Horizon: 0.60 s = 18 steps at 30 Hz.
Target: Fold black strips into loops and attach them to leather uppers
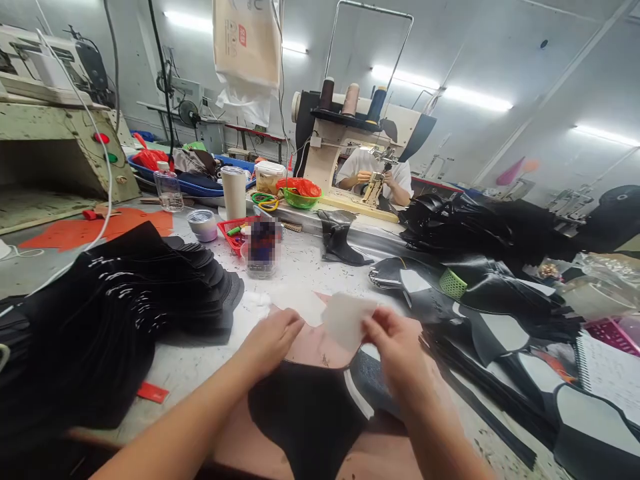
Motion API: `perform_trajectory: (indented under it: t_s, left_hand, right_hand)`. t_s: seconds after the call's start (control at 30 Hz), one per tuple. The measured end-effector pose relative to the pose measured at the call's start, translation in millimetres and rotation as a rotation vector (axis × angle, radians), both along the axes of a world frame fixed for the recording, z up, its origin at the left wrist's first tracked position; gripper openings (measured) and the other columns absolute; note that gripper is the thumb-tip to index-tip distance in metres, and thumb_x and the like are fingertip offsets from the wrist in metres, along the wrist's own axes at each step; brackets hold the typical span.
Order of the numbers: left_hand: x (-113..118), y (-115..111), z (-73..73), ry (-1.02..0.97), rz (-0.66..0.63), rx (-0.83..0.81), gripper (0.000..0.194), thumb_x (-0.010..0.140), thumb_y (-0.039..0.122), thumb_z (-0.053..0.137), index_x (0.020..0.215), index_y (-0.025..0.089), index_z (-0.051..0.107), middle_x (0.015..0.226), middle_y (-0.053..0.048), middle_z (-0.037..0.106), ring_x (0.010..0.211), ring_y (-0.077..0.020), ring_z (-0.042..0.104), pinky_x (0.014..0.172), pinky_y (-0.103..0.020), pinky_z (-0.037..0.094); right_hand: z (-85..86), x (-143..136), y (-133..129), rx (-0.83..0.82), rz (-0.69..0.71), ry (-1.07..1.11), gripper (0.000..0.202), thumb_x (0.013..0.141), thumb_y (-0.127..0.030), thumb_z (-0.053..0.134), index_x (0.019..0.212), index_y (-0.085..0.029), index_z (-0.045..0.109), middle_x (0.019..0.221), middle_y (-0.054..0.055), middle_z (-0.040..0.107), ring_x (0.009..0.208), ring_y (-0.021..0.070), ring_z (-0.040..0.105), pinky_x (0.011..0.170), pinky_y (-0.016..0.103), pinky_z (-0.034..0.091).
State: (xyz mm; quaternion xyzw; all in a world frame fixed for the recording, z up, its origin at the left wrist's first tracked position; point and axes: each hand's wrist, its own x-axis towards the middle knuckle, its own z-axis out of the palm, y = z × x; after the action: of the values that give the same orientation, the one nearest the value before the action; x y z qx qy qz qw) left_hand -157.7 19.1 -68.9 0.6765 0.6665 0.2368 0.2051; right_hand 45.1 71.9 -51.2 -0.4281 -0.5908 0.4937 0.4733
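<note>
A thin pale sheet (pixel 345 323) lies above a pink board (pixel 317 347) at the near middle of the tabletop (pixel 195 367), just beyond a black panel (pixel 310 407). The right hand (pixel 403 347) pinches the sheet's right end between thumb and fingers; the left hand (pixel 270 340) is palm down, fingers bent, near its left end, though whether they grip is unclear. A light pinch at the very edge, with the left fingers steadying the other side, would likely avoid creases. The sheet's long axis runs roughly left to right; the panel's broad end points away, its narrow end toward the wearer. Stacked black pieces (pixel 170 287) sit to the left.
</note>
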Motion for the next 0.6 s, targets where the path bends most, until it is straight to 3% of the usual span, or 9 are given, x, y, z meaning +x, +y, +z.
perform_trajectory:
  t_s: [0.07,0.13,0.2,0.27,0.37,0.47,0.6]
  left_hand:
    - [7,-31,-3.4,-0.23,0.006,-0.062,0.036,0.089,0.04,0.017,0.085,0.02,0.047,0.078,-0.002,0.06,0.073,-0.0139,0.059,0.063,-0.026,0.047]
    - [13,-62,-13.7,-0.657,0.132,-0.206,0.033,0.078,0.052,0.036,0.087,0.021,0.04,0.071,0.001,0.054,0.061,-0.0132,0.057,0.048,-0.023,0.044]
    - [15,-88,-26.7,-0.884,0.268,-0.314,0.04,0.065,0.053,0.054,0.084,0.022,0.036,0.065,0.005,0.048,0.053,-0.0109,0.053,0.041,-0.019,0.038]
    - [14,-107,-37.9,-0.931,0.341,-0.352,0.041,0.063,0.051,0.058,0.081,0.023,0.035,0.064,0.007,0.045,0.05,-0.0089,0.048,0.039,-0.018,0.036]
    - [8,-121,-45.7,-0.93,0.367,-0.332,0.037,0.068,0.052,0.055,0.082,0.022,0.039,0.066,0.006,0.045,0.05,-0.0084,0.046,0.038,-0.018,0.036]
    - [5,-120,-41.8,-0.925,0.346,-0.337,0.033,0.071,0.05,0.055,0.081,0.021,0.042,0.067,0.005,0.046,0.055,-0.0091,0.047,0.041,-0.018,0.038]
    - [6,-112,-29.8,-0.936,0.352,-0.378,0.032,0.064,0.043,0.061,0.071,0.02,0.04,0.064,0.006,0.045,0.054,-0.0096,0.048,0.041,-0.019,0.037]
  right_hand:
    - [-14.8,-4,-34,-0.175,0.058,0.061,0.033,0.065,-0.043,0.067,0.082,-0.016,0.061,0.07,0.003,0.062,0.059,0.0154,0.056,0.049,0.026,0.046]
    - [-32.0,-10,-63,-0.288,0.069,0.121,0.041,0.062,-0.042,0.069,0.094,-0.017,0.059,0.065,0.001,0.059,0.055,0.0143,0.055,0.045,0.024,0.044]
    - [-46.3,-14,-84,-0.342,0.05,0.157,0.052,0.061,-0.04,0.071,0.105,-0.02,0.053,0.062,-0.002,0.056,0.052,0.0134,0.054,0.044,0.023,0.044]
    - [-54.1,-17,-97,-0.331,0.038,0.142,0.046,0.062,-0.04,0.07,0.101,-0.021,0.053,0.061,-0.003,0.055,0.051,0.0132,0.054,0.044,0.023,0.045]
    - [-54.0,-18,-105,-0.3,0.078,0.059,0.027,0.065,-0.043,0.067,0.076,-0.021,0.056,0.062,0.0,0.057,0.052,0.0134,0.054,0.043,0.023,0.044]
    - [-48.8,-21,-105,-0.331,0.126,0.015,0.025,0.065,-0.042,0.067,0.069,-0.019,0.057,0.063,0.001,0.059,0.053,0.0138,0.055,0.044,0.023,0.045]
    - [-47.5,-27,-102,-0.357,0.114,0.023,0.022,0.064,-0.039,0.067,0.07,-0.019,0.059,0.065,0.001,0.061,0.056,0.0148,0.057,0.048,0.025,0.048]
